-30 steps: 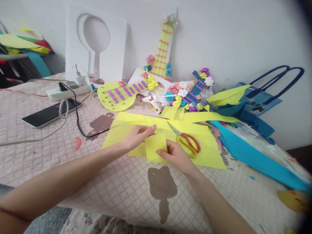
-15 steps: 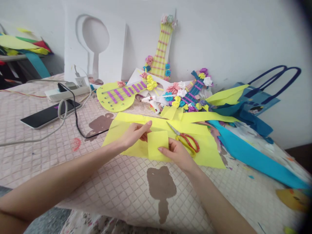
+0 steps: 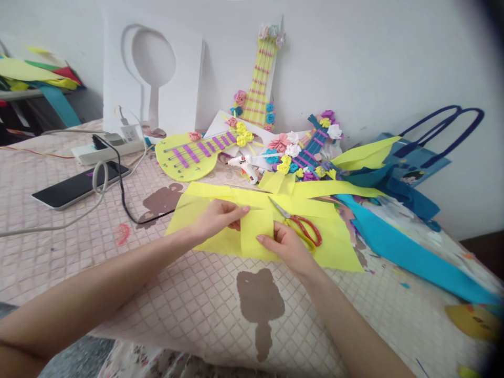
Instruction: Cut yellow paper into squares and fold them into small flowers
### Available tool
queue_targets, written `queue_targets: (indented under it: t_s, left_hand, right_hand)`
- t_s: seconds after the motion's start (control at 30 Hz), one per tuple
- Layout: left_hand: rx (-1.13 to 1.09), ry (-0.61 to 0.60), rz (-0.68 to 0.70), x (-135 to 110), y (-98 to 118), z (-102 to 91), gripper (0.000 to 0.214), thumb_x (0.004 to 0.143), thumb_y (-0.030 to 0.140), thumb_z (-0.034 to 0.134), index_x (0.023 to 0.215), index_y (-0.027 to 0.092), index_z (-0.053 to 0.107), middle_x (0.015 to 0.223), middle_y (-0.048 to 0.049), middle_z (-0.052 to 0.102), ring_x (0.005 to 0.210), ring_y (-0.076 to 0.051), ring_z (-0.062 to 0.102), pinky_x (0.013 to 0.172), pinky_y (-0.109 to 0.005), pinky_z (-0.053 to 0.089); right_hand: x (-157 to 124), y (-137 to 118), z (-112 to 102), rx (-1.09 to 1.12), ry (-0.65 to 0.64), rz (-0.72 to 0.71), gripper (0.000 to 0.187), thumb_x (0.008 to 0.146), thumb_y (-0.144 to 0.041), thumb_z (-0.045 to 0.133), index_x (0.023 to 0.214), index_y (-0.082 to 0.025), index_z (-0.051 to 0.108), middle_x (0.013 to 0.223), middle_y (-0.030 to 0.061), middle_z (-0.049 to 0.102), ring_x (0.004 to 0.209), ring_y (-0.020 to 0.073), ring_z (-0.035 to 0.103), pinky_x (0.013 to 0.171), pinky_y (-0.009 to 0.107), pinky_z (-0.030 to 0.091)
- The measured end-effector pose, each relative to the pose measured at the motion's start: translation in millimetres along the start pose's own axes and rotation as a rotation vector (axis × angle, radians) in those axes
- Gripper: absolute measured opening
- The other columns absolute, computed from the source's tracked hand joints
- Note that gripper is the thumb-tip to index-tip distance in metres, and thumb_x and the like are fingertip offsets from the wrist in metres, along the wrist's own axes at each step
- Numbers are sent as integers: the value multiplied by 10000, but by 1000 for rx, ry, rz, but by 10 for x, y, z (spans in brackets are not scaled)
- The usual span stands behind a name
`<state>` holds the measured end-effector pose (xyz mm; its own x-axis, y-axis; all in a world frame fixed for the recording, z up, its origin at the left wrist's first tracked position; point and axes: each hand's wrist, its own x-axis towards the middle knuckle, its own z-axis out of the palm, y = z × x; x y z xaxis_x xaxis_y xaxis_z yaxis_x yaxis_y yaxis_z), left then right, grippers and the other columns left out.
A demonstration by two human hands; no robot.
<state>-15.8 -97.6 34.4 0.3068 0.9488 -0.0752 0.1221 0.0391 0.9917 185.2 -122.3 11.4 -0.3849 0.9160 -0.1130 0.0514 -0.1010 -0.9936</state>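
Note:
Both of my hands hold a small yellow paper piece [image 3: 255,231] over a large yellow sheet [image 3: 338,247] spread on the table. My left hand [image 3: 216,218] pinches the piece's upper left corner with fingers closed. My right hand [image 3: 285,247] grips its lower right edge, thumb on top. Red-handled scissors [image 3: 301,223] lie on the sheet just right of my right hand.
Paper guitars with flowers [image 3: 197,149] and a white glue gun [image 3: 246,165] lie behind the sheet. A phone [image 3: 74,184], cables and a power strip [image 3: 104,149] sit at the left. Blue paper strips [image 3: 405,252] and a blue bag [image 3: 417,163] are at the right.
The small yellow piece has been raised and shifted slightly away from me. My left fingers moved closer to its top edge. The scissors have not moved.

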Motion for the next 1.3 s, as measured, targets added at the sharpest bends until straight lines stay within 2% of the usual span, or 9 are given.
queue_targets:
  t_s: [0.2, 0.33, 0.4, 0.6, 0.73, 0.93, 1.1, 1.2, 1.3]
  left_hand:
    - [-2, -4, 21, 4, -37, 24, 357, 745, 478, 600, 584, 160, 599, 590, -11, 597, 574, -116, 550, 583, -220, 449]
    - [-12, -177, -44, -16, -55, 85, 303, 667, 447, 686, 646, 150, 629, 646, -14, 626, 594, -122, 563, 570, -219, 437]
    - [-33, -209, -78, -12, -98, 113, 292, 645, 431, 705, 657, 148, 638, 632, -7, 627, 573, -116, 559, 566, -220, 439]
    - [-49, -118, -79, 41, -210, 94, 312, 652, 435, 709, 628, 138, 615, 583, -2, 604, 536, -97, 533, 555, -213, 425]
    - [-40, -74, -41, 39, -191, 69, 327, 672, 440, 693, 581, 151, 570, 536, 30, 549, 520, -84, 507, 537, -197, 401]
    - [-71, -171, -94, 13, -152, 106, 295, 657, 415, 715, 685, 134, 629, 651, -2, 616, 584, -95, 538, 581, -213, 424]
    - [-79, -106, -83, 28, -166, 95, 285, 664, 400, 715, 623, 142, 603, 586, 18, 580, 539, -81, 507, 545, -202, 397]
    - [-81, -97, -70, 36, -154, 67, 270, 668, 387, 714, 617, 147, 602, 583, 24, 568, 546, -79, 502, 551, -197, 397]
    - [-76, -98, -68, 40, -140, 50, 270, 663, 388, 716, 619, 146, 604, 581, 23, 560, 553, -83, 501, 549, -196, 396]
  right_hand:
    - [-4, -16, 0, 25, 13, -7, 328, 718, -363, 693, 995, -202, 627, 956, 43, 690, 884, 220, 645, 814, 374, 503]
    - [2, -19, 5, 54, 54, -4, 344, 692, -385, 707, 970, -200, 625, 916, 39, 695, 842, 222, 649, 802, 390, 505]
    - [5, -20, 7, 73, 75, 1, 358, 678, -398, 716, 959, -199, 617, 889, 34, 690, 809, 214, 646, 778, 382, 509]
    - [10, -6, -23, 25, 172, -5, 321, 746, -518, 617, 752, -208, 535, 653, -10, 573, 609, 141, 547, 557, 258, 450]
    - [10, 4, -42, 23, 156, -34, 323, 732, -448, 666, 687, -200, 466, 610, -48, 471, 522, 84, 419, 495, 214, 351]
    - [13, 5, -28, 23, 171, -44, 299, 738, -437, 660, 713, -195, 487, 629, -44, 466, 542, 91, 410, 518, 227, 346]
    - [12, -33, -15, 64, 247, -84, 276, 772, -459, 617, 867, -216, 529, 696, -28, 509, 599, 111, 473, 599, 252, 411]
    - [5, -64, -17, 65, 275, -182, 303, 800, -414, 600, 1029, -252, 484, 760, -22, 538, 663, 125, 513, 655, 264, 434]
    - [-5, -71, -12, 34, 223, -296, 353, 782, -305, 638, 1076, -288, 442, 821, -26, 555, 738, 130, 537, 694, 263, 437]
